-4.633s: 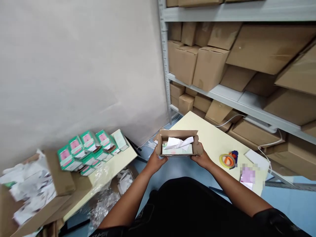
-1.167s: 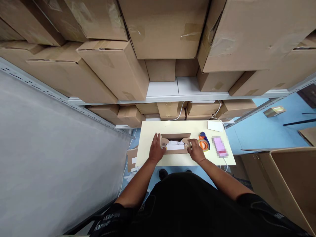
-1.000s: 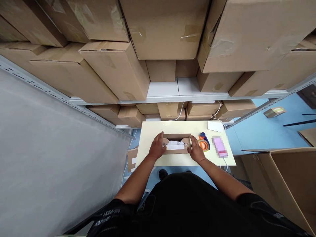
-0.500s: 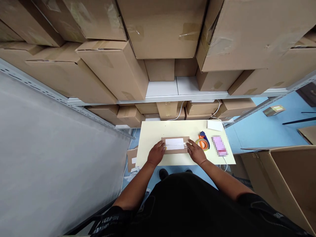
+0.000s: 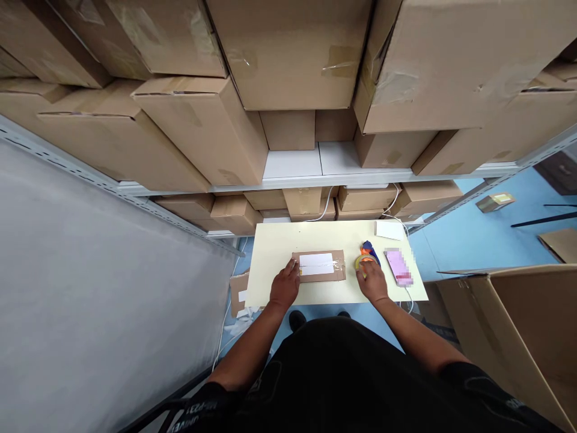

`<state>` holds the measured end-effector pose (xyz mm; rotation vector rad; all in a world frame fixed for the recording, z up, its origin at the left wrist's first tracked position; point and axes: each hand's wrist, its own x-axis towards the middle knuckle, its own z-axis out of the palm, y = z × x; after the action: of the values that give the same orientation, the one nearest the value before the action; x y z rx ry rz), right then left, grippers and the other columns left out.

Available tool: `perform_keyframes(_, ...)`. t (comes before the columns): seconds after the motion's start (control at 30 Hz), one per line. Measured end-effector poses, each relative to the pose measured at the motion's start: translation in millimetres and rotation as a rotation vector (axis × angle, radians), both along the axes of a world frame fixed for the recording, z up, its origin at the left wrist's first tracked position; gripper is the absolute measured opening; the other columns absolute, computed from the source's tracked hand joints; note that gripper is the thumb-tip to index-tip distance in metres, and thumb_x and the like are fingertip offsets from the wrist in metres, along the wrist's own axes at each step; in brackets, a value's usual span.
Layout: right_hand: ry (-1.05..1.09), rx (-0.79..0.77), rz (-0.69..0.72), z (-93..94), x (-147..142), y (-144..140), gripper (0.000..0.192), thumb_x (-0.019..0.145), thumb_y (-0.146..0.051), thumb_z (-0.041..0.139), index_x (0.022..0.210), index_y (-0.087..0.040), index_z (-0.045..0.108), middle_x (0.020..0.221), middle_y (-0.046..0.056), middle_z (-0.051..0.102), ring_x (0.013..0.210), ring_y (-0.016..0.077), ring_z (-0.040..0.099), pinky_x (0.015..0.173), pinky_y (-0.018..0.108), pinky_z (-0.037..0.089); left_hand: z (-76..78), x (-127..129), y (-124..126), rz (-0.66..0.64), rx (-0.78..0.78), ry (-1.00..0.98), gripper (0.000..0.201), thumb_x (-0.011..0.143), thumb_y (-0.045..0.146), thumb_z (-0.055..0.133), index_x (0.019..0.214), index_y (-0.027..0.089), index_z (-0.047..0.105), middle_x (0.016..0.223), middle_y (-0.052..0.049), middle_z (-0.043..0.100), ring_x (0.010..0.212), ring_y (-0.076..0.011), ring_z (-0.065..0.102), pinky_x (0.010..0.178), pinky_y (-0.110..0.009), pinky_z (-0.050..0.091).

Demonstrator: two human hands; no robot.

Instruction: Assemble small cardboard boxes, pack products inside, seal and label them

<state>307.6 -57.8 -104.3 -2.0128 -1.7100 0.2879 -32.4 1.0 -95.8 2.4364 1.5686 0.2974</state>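
Cardboard box (image 5: 319,266), flaps closed with a white label on top, lies at the middle of the pale yellow table (image 5: 279,240). The left hand (image 5: 285,287) presses its left end, fingers flat. The right hand (image 5: 372,280) is on the tape dispenser (image 5: 366,255) just to the right; its grip cannot be made out. Bare tabletop remains on the far side, below the shelf boxes (image 5: 202,120).

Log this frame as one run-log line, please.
left hand: steadies closed cardboard box | right hand: on tape dispenser | table
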Motion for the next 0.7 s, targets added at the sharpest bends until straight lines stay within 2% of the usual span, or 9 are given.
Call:
perform_keyframes(0.07,-0.050,-0.095,-0.153,-3.9,19,2,0.039,0.095,-0.037,0.050,0.123,-0.014,0.064,0.117,0.018,0.064,0.114,0.0363,0.059,0.099,0.053,0.049,-1.6,0,-1,0.005,-0.007,-0.014,0.053,0.099,0.019,0.045,0.151,0.017,0.051,0.162,-0.013,0.044,0.133,-0.0295,0.059,0.104,-0.043,0.053)
perform_keyframes(0.17,-0.026,-0.325,-0.387,-9.8,44,14,0.055,0.091,-0.042,0.055,0.137,-0.011,0.054,0.130,0.023,0.058,0.120,0.0392,0.057,0.098,0.053,0.047,-2.1,1,-1,0.010,-0.011,-0.023,0.053,0.099,0.019,0.045,0.152,0.018,0.050,0.162,-0.012,0.043,0.134,-0.0291,0.059,0.104,-0.042,0.054)
perform_keyframes(0.23,0.079,-0.515,-0.460,-14.4,55,26,0.065,0.088,-0.046,0.060,0.142,-0.011,0.049,0.133,0.024,0.058,0.122,0.0394,0.058,0.097,0.050,0.048,-1.8,2,-2,0.016,-0.015,-0.021,0.052,0.100,0.020,0.045,0.151,0.017,0.051,0.162,-0.013,0.043,0.134,-0.0296,0.059,0.104,-0.042,0.054)
perform_keyframes(0.33,0.214,-0.702,-0.471,-22.2,65,42,0.059,0.087,-0.048,0.061,0.132,-0.011,0.056,0.117,0.022,0.068,0.107,0.0386,0.067,0.086,0.048,0.053,-1.8,3,-2,0.031,-0.017,-0.036,0.051,0.101,0.021,0.044,0.151,0.017,0.051,0.162,-0.013,0.044,0.134,-0.0294,0.059,0.104,-0.042,0.055)
perform_keyframes(0.4,0.226,-0.734,-0.471,-27.1,69,49,0.053,0.086,-0.048,0.061,0.124,-0.011,0.060,0.109,0.023,0.071,0.098,0.0393,0.070,0.080,0.048,0.053,-2.1,3,-3,0.036,-0.015,-0.047,0.050,0.101,0.022,0.043,0.151,0.018,0.051,0.162,-0.013,0.044,0.135,-0.0287,0.058,0.105,-0.042,0.054)
perform_keyframes(0.57,0.199,-0.711,-0.483,-35.3,75,58,0.041,0.083,-0.041,0.064,0.112,-0.011,0.061,0.107,0.027,0.071,0.101,0.0429,0.069,0.081,0.050,0.052,-3.7,2,-5,0.017,-0.013,-0.066,0.050,0.103,0.024,0.042,0.153,0.019,0.049,0.162,-0.013,0.044,0.137,-0.0281,0.056,0.107,-0.043,0.054)
perform_keyframes(0.7,0.219,-0.619,-0.469,-38.6,77,54,0.029,0.085,-0.036,0.061,0.106,-0.017,0.057,0.095,0.019,0.071,0.095,0.0369,0.070,0.082,0.047,0.051,-5.1,0,-5,0.024,0.001,-0.080,0.050,0.104,0.025,0.040,0.153,0.019,0.048,0.161,-0.013,0.045,0.138,-0.0276,0.055,0.108,-0.043,0.053)
